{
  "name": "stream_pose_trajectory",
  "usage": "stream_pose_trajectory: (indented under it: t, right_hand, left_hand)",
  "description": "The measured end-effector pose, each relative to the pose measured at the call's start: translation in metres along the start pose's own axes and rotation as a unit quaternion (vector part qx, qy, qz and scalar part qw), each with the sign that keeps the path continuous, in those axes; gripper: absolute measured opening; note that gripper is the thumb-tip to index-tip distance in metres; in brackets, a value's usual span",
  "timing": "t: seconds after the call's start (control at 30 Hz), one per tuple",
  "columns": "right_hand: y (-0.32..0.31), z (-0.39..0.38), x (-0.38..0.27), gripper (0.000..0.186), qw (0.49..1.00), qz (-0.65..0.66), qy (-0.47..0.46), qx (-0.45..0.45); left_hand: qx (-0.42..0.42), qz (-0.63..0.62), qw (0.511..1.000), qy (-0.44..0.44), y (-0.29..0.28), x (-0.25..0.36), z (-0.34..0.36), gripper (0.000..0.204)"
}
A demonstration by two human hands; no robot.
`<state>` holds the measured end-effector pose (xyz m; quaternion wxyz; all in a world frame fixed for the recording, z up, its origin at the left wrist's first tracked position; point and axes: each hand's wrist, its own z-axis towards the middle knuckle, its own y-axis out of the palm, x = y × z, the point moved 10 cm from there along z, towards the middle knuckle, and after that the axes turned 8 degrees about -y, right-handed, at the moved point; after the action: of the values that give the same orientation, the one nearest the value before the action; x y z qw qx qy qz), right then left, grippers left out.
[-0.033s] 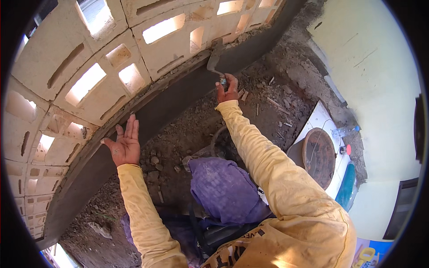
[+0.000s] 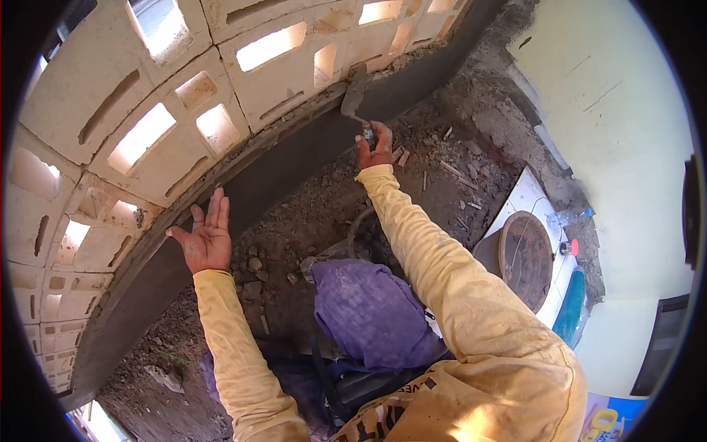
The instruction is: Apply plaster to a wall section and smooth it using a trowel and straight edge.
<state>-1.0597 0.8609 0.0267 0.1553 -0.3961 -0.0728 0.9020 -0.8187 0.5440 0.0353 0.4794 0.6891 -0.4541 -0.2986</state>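
My right hand grips a small trowel by its handle. The metal blade rests against the top edge of the dark grey plastered band, just under the pale openwork blocks. Lower and to the left, my left hand is open and holds nothing. Its fingers stretch upward with the thumb apart, fingertips at the ledge between blocks and plaster. Whether they press on it I cannot tell.
Loose soil and rubble lie along the wall's foot. My knee in purple cloth is below my hands. At right, a round rusty lid sits among white tiles, beside a clear bottle, a teal object and a pale wall.
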Motion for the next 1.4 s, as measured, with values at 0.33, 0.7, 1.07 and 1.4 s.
stream_pose_trajectory:
  t: [0.33,0.7,1.07,1.4]
  right_hand:
    - [-0.011,-0.002,-0.007,0.043,0.996,-0.067,-0.060,-0.022]
    - [-0.071,0.013,-0.036,0.040,0.978,-0.155,-0.041,-0.131]
    - [-0.066,0.126,-0.057,0.042,0.898,-0.238,0.105,-0.355]
    - [-0.040,0.122,-0.118,0.038,0.811,-0.373,0.059,-0.448]
  left_hand:
    - [-0.005,-0.011,1.000,-0.001,-0.003,0.003,0.003,0.065]
    - [-0.003,-0.014,1.000,-0.001,-0.007,0.004,0.004,0.069]
    - [0.009,-0.005,1.000,-0.003,-0.008,0.004,0.003,0.077]
    - [-0.008,0.014,1.000,-0.007,-0.007,0.005,0.004,0.087]
